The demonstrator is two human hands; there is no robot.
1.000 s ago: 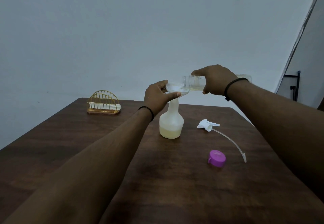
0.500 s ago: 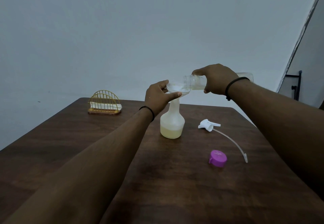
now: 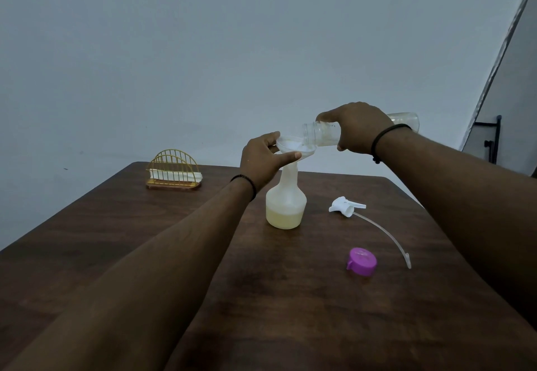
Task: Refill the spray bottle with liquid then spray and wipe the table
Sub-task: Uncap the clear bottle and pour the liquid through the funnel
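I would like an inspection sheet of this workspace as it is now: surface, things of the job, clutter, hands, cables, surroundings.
Surface: dark wooden table; no spill visible.
Job's things: spray bottle upright, yellowish liquid low in it; white funnel in its neck; clear refill bottle tipped over the funnel, looks nearly empty; spray head with tube and purple cap lying on the table.
Clutter: gold wire napkin holder with napkins, at the far left.
Hands: left hand holds the funnel rim; right hand grips the refill bottle.
Cables: nothing seen.
Surroundings: plain pale wall; black bracket at the right.
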